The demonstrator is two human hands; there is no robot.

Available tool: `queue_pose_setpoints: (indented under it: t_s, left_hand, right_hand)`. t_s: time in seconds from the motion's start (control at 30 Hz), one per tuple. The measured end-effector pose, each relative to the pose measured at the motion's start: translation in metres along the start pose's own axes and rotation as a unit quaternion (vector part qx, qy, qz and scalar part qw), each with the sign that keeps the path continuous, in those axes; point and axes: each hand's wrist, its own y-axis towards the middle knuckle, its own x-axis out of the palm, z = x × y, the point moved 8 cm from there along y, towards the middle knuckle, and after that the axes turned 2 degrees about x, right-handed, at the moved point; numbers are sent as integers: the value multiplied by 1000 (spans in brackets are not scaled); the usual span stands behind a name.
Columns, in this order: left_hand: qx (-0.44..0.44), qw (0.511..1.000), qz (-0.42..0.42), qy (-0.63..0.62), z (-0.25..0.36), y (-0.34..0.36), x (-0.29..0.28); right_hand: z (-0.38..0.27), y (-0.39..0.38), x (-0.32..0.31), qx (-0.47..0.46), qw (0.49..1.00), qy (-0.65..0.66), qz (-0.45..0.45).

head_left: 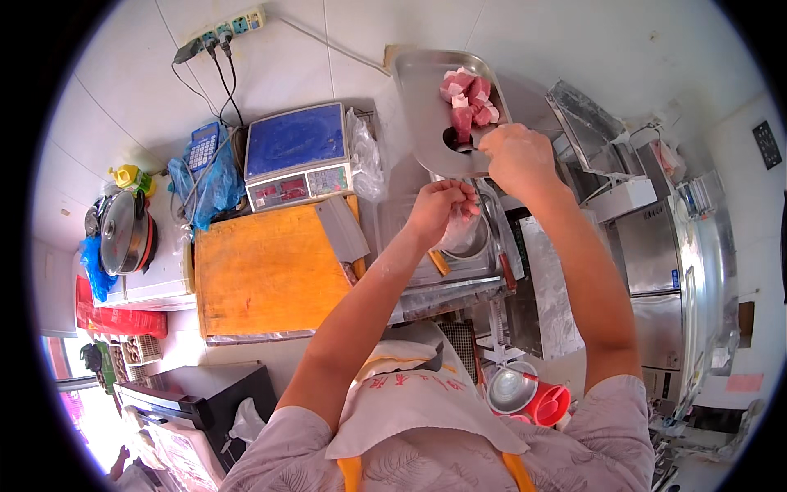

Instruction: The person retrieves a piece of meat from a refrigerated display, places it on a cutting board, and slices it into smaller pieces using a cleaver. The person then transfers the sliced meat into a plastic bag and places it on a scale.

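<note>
A steel tray (422, 107) with a round dark opening (452, 138) in its near part carries several chunks of raw meat (471, 97); one piece reaches to the opening's edge. My right hand (519, 158) is closed at the tray's near right corner, beside the opening; whatever its fingers hold is hidden. Lower and to the left, my left hand (443, 211) has its fingers curled around a clear plastic bag (457, 232), just in front of the tray. Beneath the bag is a steel bowl (475, 242), partly covered.
A wooden cutting board (262, 266) lies at left, with a cleaver (340, 232) on its right edge. Behind it stand a blue-topped scale (295, 148) and a calculator (203, 146). Metal equipment (586, 131) fills the right side. A red bucket (548, 403) is low by my apron.
</note>
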Motion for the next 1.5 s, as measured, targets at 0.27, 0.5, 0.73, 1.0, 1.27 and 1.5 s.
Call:
queue_pose_setpoints:
  t_s: [0.27, 0.5, 0.73, 1.0, 1.27, 1.5]
  left_hand:
    - [1, 1000, 6, 6, 1, -1, 0]
    - [0, 1000, -13, -8, 2, -5, -7]
    - [-19, 1000, 1, 9, -4, -4, 11]
    - [-12, 1000, 2, 3, 4, -7, 1]
    - [-7, 1000, 2, 4, 4, -6, -4]
    - [-9, 1000, 5, -2, 3, -7, -5]
  right_hand:
    - [21, 11, -37, 29, 982, 25, 185]
    - [10, -36, -33, 66, 990, 56, 115]
    - [14, 3, 18, 18, 1000, 7, 11]
    - [49, -11, -42, 115, 980, 32, 158]
    - [-8, -30, -31, 76, 989, 86, 89]
    - [6, -33, -40, 100, 989, 47, 103]
